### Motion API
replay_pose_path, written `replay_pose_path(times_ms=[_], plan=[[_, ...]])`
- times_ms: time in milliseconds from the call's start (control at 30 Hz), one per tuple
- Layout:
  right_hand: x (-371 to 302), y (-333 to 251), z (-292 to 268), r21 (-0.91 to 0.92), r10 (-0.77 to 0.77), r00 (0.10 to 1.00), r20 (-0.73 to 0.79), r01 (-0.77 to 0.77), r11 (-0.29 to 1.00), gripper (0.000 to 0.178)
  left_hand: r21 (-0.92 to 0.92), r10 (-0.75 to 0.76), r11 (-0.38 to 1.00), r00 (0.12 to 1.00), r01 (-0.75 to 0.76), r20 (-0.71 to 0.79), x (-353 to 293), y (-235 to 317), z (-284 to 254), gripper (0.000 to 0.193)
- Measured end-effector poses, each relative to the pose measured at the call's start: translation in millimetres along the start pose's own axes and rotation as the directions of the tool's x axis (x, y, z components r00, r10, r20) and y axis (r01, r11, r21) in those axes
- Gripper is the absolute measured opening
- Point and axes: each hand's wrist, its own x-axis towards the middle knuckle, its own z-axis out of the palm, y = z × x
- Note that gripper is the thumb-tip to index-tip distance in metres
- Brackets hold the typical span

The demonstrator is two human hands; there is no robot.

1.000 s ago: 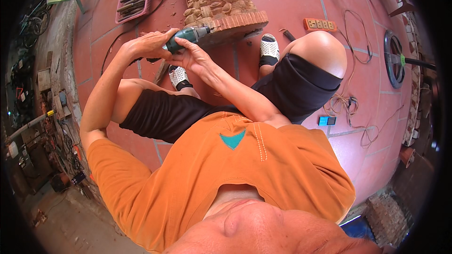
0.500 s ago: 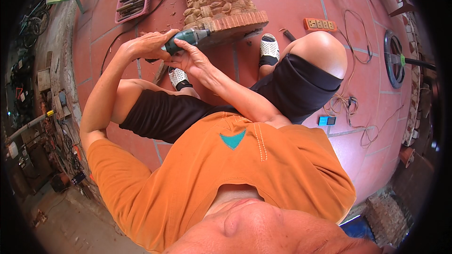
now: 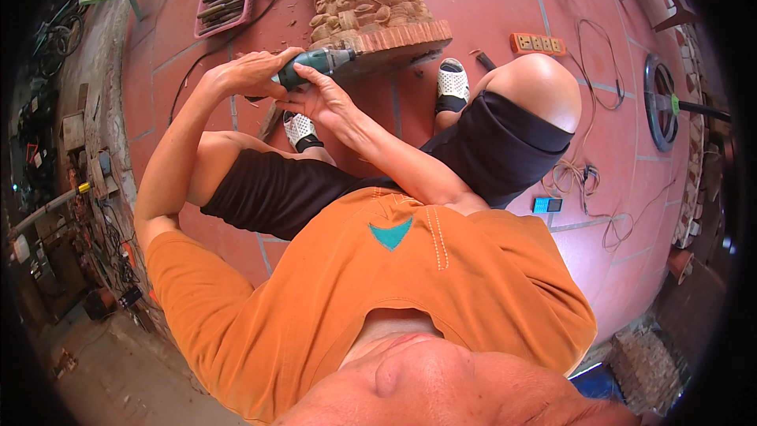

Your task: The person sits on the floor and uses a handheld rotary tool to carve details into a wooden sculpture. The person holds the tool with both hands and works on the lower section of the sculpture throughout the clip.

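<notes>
The left hand (image 3: 254, 73) and right hand (image 3: 322, 101) have fingers clamped around the tool (image 3: 319, 60), nose beside the carving's (image 3: 365, 12) near-left corner; a loosened grip could let it skid, marring wood.

There is room to pass over the floor (image 3: 477, 12) between the carving (image 3: 364, 0) and the power strip (image 3: 538, 44). The knee (image 3: 544, 79) and a white shoe (image 3: 453, 83) block the near side; the basket (image 3: 251, 0) stands left of the carving.
</notes>
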Motion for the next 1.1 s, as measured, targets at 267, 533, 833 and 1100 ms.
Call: replay_pose_path(times_ms=[267,533,833,1100], plan=[[3,-5,3,-0.066,0.024,0.999,0.022,-0.023,0.998,0.045,-0.026,-0.025,0.999,1.0,0.025,-0.01,1,-7,1,0.081],[11,-12,-1,-0.107,0.037,0.998,0.045,-0.032,0.994,0.047,0.004,-0.032,0.999,0.999,0.032,-0.035,5,-12,3,0.086],[14,-13,-2,-0.113,0.032,0.998,0.051,-0.026,0.993,0.048,0.036,-0.064,0.997,0.997,0.066,-0.039,7,-15,4,0.086],[15,-16,-1,-0.082,0.042,0.997,0.068,-0.036,0.996,0.041,0.004,-0.075,0.997,0.996,0.075,-0.042,8,-16,4,0.085]])
